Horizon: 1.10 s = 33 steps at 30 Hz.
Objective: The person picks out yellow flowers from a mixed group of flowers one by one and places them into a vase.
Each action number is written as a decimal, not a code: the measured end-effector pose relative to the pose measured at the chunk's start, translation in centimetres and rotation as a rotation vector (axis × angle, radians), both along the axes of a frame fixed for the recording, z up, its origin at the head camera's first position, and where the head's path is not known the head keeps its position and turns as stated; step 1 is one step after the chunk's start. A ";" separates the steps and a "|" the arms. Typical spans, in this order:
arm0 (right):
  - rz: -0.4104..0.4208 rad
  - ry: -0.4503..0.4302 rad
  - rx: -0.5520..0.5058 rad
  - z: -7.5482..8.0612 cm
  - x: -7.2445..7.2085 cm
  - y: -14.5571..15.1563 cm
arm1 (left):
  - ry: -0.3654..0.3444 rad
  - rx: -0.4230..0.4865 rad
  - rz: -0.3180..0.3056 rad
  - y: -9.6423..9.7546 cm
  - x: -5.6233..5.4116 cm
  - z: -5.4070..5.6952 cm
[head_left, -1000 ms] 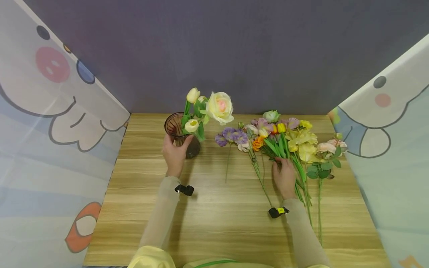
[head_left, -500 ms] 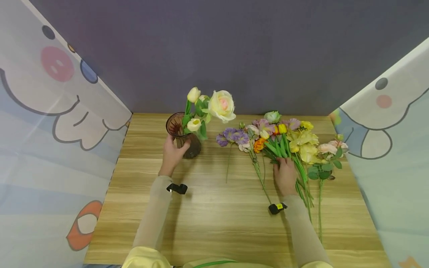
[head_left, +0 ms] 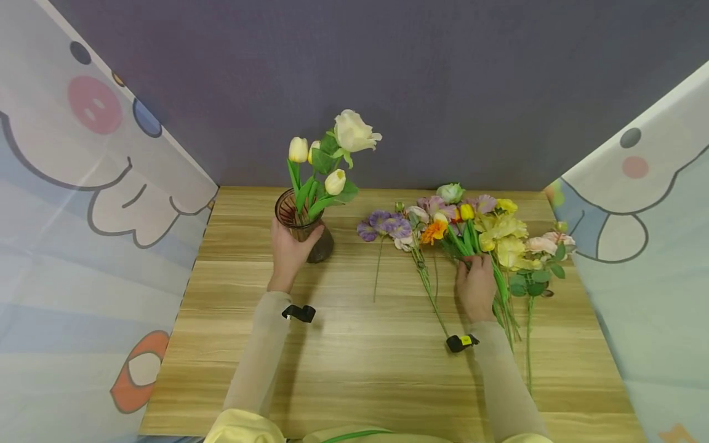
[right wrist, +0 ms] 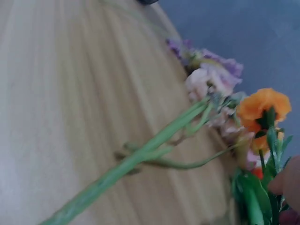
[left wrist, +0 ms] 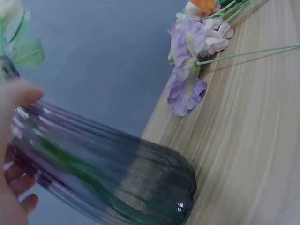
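Artificial flower stems [head_left: 465, 237], a loose heap of green stalks with yellow, orange, purple and pink heads, lie toward the far right corner of the wooden bench [head_left: 354, 344]. The right hand [head_left: 475, 286] rests on the heap with its fingers [head_left: 471, 261] curled round a few green stalks just below the blooms. These look light and springy, the heads soft and easily crushed, so I'd judge mid-stalk the safe hold, not the petals; tangled neighbours may drag along. Over near the far left corner, the left hand [head_left: 289, 252] wraps the ribbed purple-brown glass vase [head_left: 304, 224], fingers clamped on its wall. That glass looks smooth, slippery and breakable, top-heavy too with cream tulips and a pale rose [head_left: 351, 132] standing in it.
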State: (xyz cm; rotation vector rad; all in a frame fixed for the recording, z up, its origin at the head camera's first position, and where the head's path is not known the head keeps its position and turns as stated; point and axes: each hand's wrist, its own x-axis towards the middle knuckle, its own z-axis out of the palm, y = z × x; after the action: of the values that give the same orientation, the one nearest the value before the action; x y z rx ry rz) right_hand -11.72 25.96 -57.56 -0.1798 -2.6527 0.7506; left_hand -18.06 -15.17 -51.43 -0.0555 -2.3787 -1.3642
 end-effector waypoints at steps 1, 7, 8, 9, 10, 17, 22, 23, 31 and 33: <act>0.008 0.013 -0.008 0.3 0.0 0.0 | -0.006 0.019 -0.019 -0.1 0.0 -0.1; 0.067 0.105 -0.077 2.0 -0.6 -0.3 | -0.044 0.121 -0.093 -0.6 0.2 -0.1; 0.071 0.120 -0.092 2.4 -0.8 -0.4 | -0.046 0.118 -0.091 -0.6 0.3 0.0; 0.079 0.139 -0.108 2.7 -0.9 -0.5 | -0.046 0.116 -0.089 -0.7 0.3 0.0; 0.089 0.161 -0.124 3.0 -1.0 -0.6 | -0.044 0.112 -0.084 -0.7 0.3 0.0; 0.128 0.306 -0.320 6.1 -1.4 -1.6 | -0.019 0.125 -0.061 -0.7 0.4 -0.1; 0.122 0.380 -0.465 9.7 -1.3 -3.7 | 0.002 0.129 -0.051 -0.3 0.4 0.0; 0.125 0.394 -0.482 10.5 -1.2 -4.2 | 0.002 0.121 -0.049 -0.3 0.5 0.0; 0.199 0.509 -0.689 13.2 -2.0 -6.9 | -0.048 0.033 0.014 0.5 1.0 -0.1; 0.255 0.525 -0.811 13.1 -2.7 -7.2 | -0.046 0.045 0.021 0.6 1.0 -0.2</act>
State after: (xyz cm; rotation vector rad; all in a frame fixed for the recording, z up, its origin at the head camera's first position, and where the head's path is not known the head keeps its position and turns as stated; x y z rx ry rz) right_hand -14.40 18.74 -44.42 0.1381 -1.7767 1.6614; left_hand -17.01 -14.53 -51.63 0.0141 -2.3782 -1.4233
